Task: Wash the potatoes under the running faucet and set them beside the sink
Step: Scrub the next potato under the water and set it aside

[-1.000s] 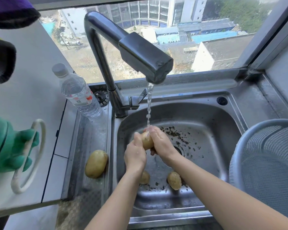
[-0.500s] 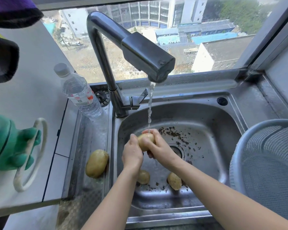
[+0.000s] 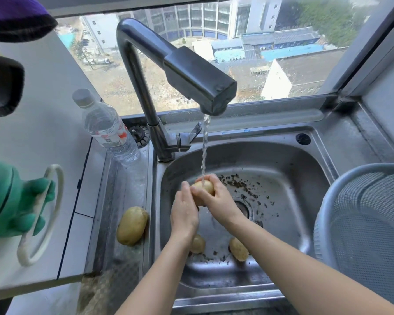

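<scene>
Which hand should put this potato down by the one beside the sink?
Left, probably. The left hand and right hand both hold the potato, but the other potato lies left of the basin, on the left hand's side; the right hand would have to cross over.

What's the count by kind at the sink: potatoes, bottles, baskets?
Potatoes: 4 (held potato under the stream, gripped by the left hand and right hand; basin potato; second basin potato; drainboard potato)
Water bottle: 1
Mesh basket: 1
Total: 6
</scene>
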